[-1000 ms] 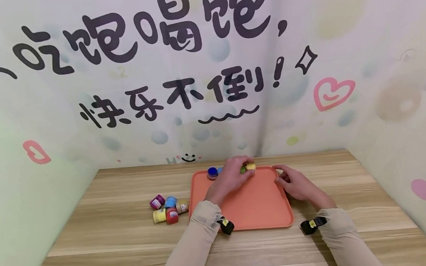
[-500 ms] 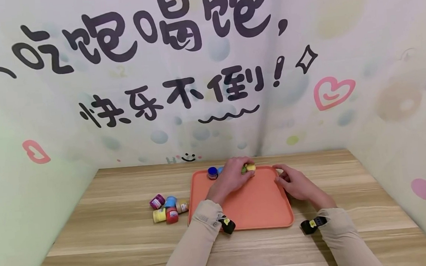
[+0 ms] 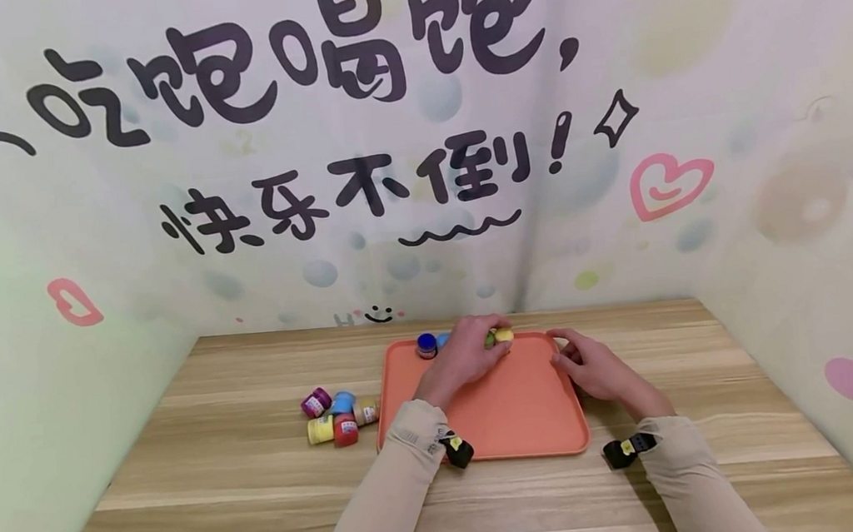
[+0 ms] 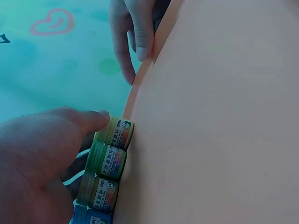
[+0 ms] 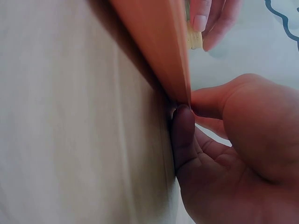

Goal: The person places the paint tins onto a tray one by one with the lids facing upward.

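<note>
A row of small paint jars stands along the back rim of the orange tray (image 3: 513,409). My left hand (image 3: 464,355) reaches over this row and holds the pale yellow paint jar (image 4: 120,134) at its right end, thumb in front. Beside that jar sit a green jar (image 4: 111,162), an ochre jar (image 4: 103,193) and a blue jar (image 4: 93,216), partly hidden by the hand in the head view. A dark blue jar (image 3: 426,346) marks the row's left end. At the tray's back right corner my right hand (image 3: 592,367) pinches the rim between thumb and finger.
Left of the tray, several more jars lie clustered on the wooden table (image 3: 210,475): purple (image 3: 315,402), light blue (image 3: 343,403), yellow (image 3: 320,430), red (image 3: 345,429) and tan (image 3: 366,412). A printed curtain wall (image 3: 296,142) rises behind the table's back edge.
</note>
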